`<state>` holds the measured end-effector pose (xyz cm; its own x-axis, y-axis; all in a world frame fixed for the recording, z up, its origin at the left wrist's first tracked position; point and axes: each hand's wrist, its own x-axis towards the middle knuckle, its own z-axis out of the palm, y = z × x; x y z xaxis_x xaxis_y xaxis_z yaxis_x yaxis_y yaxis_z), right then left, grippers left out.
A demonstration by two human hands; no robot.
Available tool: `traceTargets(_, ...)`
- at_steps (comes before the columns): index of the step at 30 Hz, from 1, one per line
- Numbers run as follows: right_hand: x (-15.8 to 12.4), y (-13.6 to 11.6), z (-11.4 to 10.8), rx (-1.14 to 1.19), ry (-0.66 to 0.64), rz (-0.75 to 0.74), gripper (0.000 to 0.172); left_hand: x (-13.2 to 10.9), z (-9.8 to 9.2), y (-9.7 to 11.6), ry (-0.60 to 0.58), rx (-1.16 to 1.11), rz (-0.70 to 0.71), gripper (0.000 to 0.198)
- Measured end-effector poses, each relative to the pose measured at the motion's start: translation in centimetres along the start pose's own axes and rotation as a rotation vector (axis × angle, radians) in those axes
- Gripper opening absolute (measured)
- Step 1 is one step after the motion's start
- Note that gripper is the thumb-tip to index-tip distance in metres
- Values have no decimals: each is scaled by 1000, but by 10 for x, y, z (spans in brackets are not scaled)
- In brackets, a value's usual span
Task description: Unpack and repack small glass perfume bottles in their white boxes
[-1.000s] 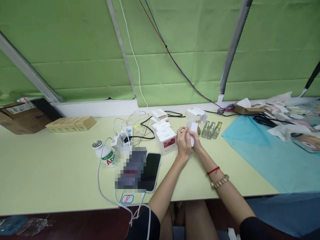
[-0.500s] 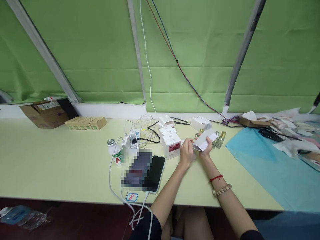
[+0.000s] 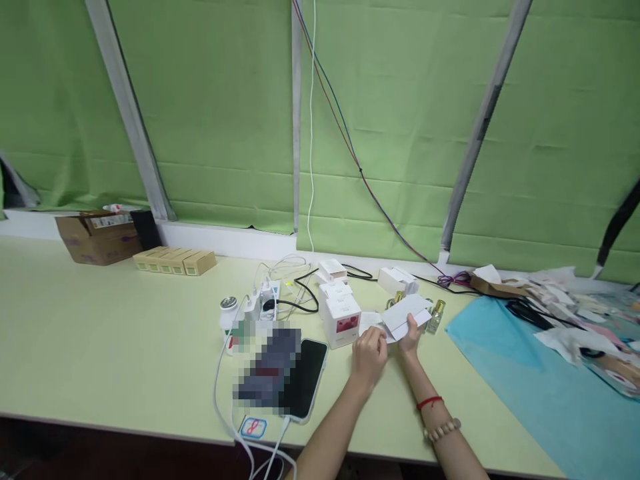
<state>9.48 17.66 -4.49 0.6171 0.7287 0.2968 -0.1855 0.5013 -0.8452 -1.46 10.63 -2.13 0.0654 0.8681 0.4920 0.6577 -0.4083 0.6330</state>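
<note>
My right hand (image 3: 411,339) holds a small white folding carton (image 3: 404,315) over the table, thumb on its upper face and fingers beneath. At the carton's near left end my left hand (image 3: 370,357) is closed, its curled fingertips at the edge of the card. A white flap or piece of card (image 3: 371,321) shows just beyond those fingers. Left of my hands stand several white boxes, the nearest with a red picture box front (image 3: 347,325). Behind the carton are small glass bottles with gold caps, partly hidden; one bottle (image 3: 437,317) stands to its right.
Two phones, one a black-screened phone (image 3: 306,380), lie at left beside a white bottle (image 3: 229,317) and plugged chargers (image 3: 260,300). Kraft boxes (image 3: 175,261) and a cardboard carton (image 3: 100,240) sit far left. Blue sheet (image 3: 505,353) and loose wrappings (image 3: 565,300) cover the right side.
The view has tilted upward, so the table sits lower. The carton in my right hand has turned to show more of its flat face, and card now shows beyond my left fingers.
</note>
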Motion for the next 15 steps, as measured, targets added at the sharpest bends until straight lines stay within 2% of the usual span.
traceTargets(4, -5, 0, -3, -111, 35, -56, 56, -7, 3, -1, 27, 39, 31, 23)
traceTargets(10, -19, -15, -3, -298, -30, -136, 87, -22, 10, -7, -35, 118, 64, 44)
traceTargets(13, -25, -25, -9, -360, -16, -143, 91, -31, 6, -6, -36, 173, 106, 40)
traceTargets(15, -28, -30, -15, -397, -1, -148, 92, -37, 0, -5, 9, 202, 141, 33)
